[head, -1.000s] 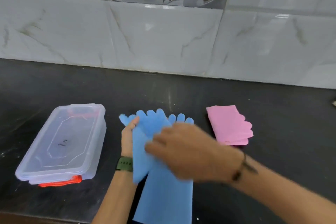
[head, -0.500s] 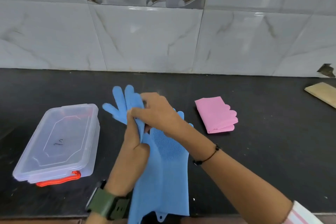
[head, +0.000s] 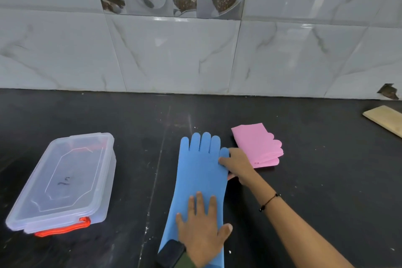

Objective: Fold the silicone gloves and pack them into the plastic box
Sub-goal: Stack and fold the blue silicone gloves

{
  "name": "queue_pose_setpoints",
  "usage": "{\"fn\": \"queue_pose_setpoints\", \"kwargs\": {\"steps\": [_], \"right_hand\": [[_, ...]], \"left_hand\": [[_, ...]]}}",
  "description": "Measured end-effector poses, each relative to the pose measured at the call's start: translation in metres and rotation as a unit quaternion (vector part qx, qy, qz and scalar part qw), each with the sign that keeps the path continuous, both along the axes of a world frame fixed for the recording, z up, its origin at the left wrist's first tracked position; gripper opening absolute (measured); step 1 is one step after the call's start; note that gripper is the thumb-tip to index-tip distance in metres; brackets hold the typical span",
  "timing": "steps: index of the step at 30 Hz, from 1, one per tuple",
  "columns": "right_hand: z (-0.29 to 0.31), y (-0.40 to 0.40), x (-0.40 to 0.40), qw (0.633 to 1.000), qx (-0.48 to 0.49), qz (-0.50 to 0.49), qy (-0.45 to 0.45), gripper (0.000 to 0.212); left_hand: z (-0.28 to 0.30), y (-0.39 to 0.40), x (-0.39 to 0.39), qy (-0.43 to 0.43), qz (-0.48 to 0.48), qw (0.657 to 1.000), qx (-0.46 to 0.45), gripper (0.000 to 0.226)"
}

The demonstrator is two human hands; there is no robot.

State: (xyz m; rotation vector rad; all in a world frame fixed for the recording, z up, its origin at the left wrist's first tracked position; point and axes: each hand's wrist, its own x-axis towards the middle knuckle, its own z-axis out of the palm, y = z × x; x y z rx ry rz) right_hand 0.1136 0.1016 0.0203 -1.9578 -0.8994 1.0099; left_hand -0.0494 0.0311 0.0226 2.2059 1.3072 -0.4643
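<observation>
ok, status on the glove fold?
Left hand flat on blue glove cuff end; right hand at its thumb edge. Blue glove laid out flat, unfolded. Pink glove folded beside it. Plastic box lid on, nothing packed.

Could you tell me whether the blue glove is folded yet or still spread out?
Spread flat: the blue glove lies full length, fingers toward the wall, left hand pressing its cuff.

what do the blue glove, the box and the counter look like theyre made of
Blue glove: soft matte silicone or rubber, lying limp and flat.
Box: clear glossy plastic, see-through lid, with an orange-red clip.
Counter: dark, likely polished stone, with a faint sheen and speckles.
</observation>
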Motion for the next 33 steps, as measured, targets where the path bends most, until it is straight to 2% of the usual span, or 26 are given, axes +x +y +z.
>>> {"fn": "queue_pose_setpoints", "kwargs": {"steps": [4, 6, 8, 10, 13, 15, 19, 22, 28, 33], "right_hand": [[0.003, 0.005, 0.004, 0.994, -0.002, 0.004, -0.107, 0.011], [-0.004, 0.0, 0.008, 0.99, -0.026, 0.027, -0.139, 0.015], [-0.012, -0.003, 0.012, 0.986, -0.048, 0.041, -0.155, 0.014], [-0.018, -0.003, 0.015, 0.984, -0.049, 0.027, -0.172, 0.012], [-0.023, -0.001, 0.016, 0.984, -0.03, 0.011, -0.174, 0.006], [-0.026, -0.001, 0.015, 0.983, -0.006, 0.007, -0.183, 0.013], [-0.027, -0.002, 0.012, 0.98, 0.044, -0.016, -0.191, 0.013], [-0.029, -0.004, 0.01, 0.983, 0.03, -0.013, -0.178, 0.007], [-0.03, 0.0, 0.009, 0.986, 0.021, -0.051, -0.16, 0.023], [-0.029, 0.0, 0.012, 0.984, -0.004, -0.026, -0.177, 0.021]], "left_hand": [[-0.009, -0.006, -0.013, 0.052, -0.029, 0.998, 0.023, 0.075], [-0.01, -0.008, -0.021, 0.058, -0.002, 0.997, 0.048, 0.073], [-0.005, -0.008, -0.029, 0.037, 0.048, 0.989, 0.135, 0.074], [0.002, -0.002, -0.038, 0.002, 0.122, 0.976, 0.178, 0.073], [-0.003, 0.0, -0.058, -0.018, 0.164, 0.972, 0.167, 0.066], [-0.011, 0.003, -0.065, -0.051, 0.173, 0.972, 0.148, 0.065], [-0.009, 0.009, -0.07, -0.066, 0.192, 0.974, 0.095, 0.058], [-0.01, 0.013, -0.074, -0.087, 0.203, 0.972, 0.084, 0.049], [-0.011, 0.014, -0.08, -0.11, 0.199, 0.971, 0.079, 0.045], [-0.014, 0.013, -0.085, -0.092, 0.186, 0.977, 0.058, 0.049]]}}
